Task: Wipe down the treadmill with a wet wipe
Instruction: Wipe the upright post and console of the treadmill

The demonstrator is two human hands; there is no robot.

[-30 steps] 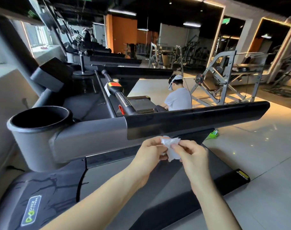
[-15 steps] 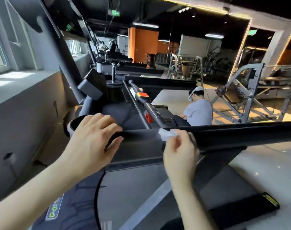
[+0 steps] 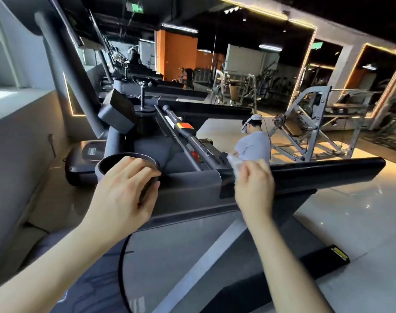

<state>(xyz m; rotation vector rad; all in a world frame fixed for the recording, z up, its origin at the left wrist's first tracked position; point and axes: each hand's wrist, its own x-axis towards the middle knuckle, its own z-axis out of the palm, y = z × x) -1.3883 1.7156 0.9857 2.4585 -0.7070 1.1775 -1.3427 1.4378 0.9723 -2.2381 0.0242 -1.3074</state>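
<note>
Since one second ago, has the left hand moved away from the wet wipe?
Yes. The left hand has left the wet wipe and moved leftward; it now rests on the cup holder rim.

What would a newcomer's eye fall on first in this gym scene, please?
The two bare hands in front: the left hand rests on the cup holder, the right hand holds a white wipe on the black handrail. Behind sits a person in white.
</note>
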